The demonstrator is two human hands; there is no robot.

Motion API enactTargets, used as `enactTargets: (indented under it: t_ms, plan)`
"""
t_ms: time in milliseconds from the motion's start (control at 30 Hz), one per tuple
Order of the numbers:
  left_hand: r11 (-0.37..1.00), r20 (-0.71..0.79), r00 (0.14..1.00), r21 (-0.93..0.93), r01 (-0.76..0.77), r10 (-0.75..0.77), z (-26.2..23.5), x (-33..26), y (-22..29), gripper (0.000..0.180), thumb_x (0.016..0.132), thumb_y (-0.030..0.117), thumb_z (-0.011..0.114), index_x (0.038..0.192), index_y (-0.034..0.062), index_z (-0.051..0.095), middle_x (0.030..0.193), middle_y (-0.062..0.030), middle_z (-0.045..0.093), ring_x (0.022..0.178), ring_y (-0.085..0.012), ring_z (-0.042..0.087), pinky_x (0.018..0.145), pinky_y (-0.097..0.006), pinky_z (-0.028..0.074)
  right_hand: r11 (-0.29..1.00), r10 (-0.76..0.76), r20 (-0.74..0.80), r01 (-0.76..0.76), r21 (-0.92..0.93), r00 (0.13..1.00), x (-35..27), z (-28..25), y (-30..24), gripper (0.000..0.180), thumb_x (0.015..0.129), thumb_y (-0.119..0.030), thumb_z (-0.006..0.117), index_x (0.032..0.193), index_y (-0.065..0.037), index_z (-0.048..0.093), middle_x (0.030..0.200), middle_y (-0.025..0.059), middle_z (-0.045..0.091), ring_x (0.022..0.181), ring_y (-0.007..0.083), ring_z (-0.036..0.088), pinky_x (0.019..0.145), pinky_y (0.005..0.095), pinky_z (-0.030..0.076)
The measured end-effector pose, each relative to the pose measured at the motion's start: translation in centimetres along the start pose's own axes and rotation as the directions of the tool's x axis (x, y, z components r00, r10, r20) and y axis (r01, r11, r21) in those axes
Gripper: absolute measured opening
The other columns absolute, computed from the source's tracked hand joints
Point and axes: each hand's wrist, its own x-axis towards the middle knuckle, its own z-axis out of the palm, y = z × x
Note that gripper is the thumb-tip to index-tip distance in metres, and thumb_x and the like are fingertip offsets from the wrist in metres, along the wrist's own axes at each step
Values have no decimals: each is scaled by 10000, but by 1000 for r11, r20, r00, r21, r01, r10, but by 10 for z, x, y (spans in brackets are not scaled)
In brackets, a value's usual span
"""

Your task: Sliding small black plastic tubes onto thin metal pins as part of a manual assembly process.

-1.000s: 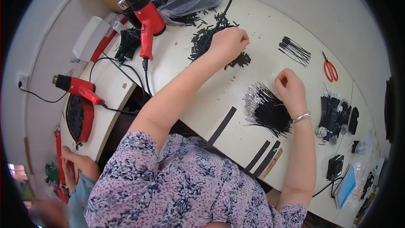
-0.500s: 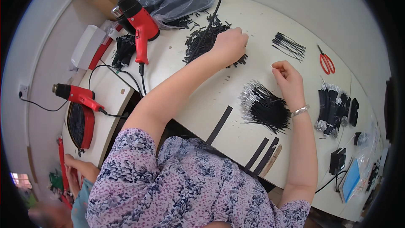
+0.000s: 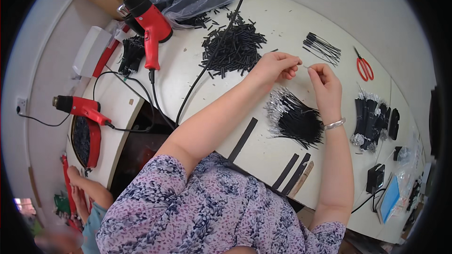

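My left hand (image 3: 281,68) is closed in a pinch, with a small dark piece of tubing just showing at its fingertips. Facing it, my right hand (image 3: 326,83) pinches a thin wire whose silvery end pokes out toward the left fingers; most of it is hidden. A loose bundle of black wires (image 3: 301,124) with silvery ends lies just below the hands. To the left is a heap of short black tubing pieces (image 3: 233,49). Beyond my right hand, several black wires (image 3: 322,49) lie apart from the bundle.
Red-handled snips (image 3: 364,69) and tied wire bundles (image 3: 367,117) lie at right. Red heat guns (image 3: 153,33) stand at left, their cords trailing. A black cord (image 3: 195,84) crosses the heap. Dark strips (image 3: 244,138) line the near edge. Another person's hand (image 3: 76,178) is at lower left.
My left hand has left the tubing heap and moved right, close to my right hand. The right hand stays nearly in place, its fingertips turned toward the left.
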Motion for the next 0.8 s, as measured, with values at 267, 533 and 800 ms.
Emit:
enactTargets:
  t_ms: [267,533,800]
  plan:
    - [998,70,998,-66,-1,5,2,-1,-1,180,912,161,623,925,-14,664,737,-12,627,633,-77,580,607,-201,482,1000,10,18,-10,21,1000,-1,2,2,111,905,-117,629,903,-7,614,739,-31,578,629,36,473,565,199,400]
    - [994,78,997,-112,16,-7,1,0,-2,178,917,155,619,916,-18,659,741,-19,635,632,-81,587,613,-199,494,1000,-4,8,4,-4,1000,-1,1,1,108,907,-116,624,904,-8,611,739,-27,582,624,41,475,560,209,404]
    - [989,34,999,149,-13,8,8,-5,-4,154,905,137,641,857,-6,671,711,-31,636,625,-90,593,587,-202,488,828,-260,151,300,-474,954,-8,-2,-19,85,867,-79,640,898,-13,596,746,65,597,617,131,535,606,275,469]
